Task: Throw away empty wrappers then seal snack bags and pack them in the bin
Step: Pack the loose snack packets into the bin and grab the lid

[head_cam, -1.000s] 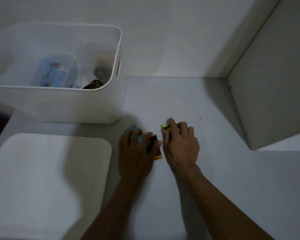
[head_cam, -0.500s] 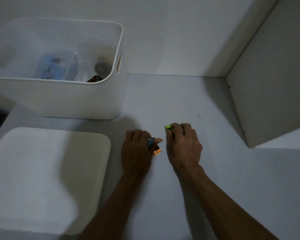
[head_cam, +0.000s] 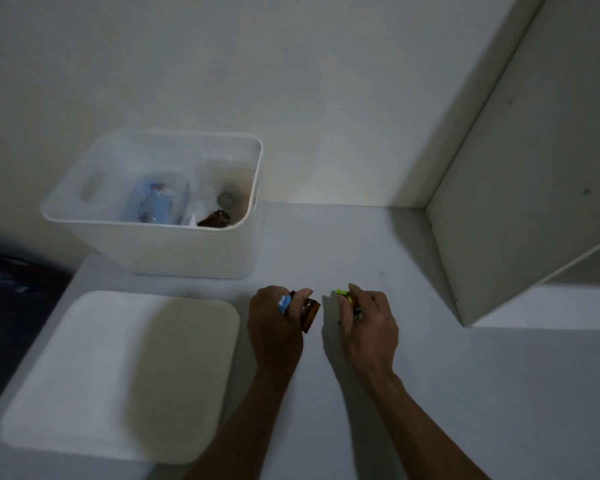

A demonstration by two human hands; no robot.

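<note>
While both fists grip wrappers (head_cam: 308, 311) — lid (head_cam: 125, 372), bin (head_cam: 174, 244) sit left.

White bin (head_cam: 174, 251), green wrapper (head_cam: 343, 293)

Bin (head_cam: 160, 244): white plastic, smooth, faint sheen. Lid (head_cam: 118, 375) just before bin: matt white, smooth. Table (head_cam: 326, 244) under bin: matt, pale, smooth. Wrappers (head_cam: 310, 311) gripped right of lid: glossy foil-like film. Bags (head_cam: 156, 202) in bin: clear glossy plastic.
</note>
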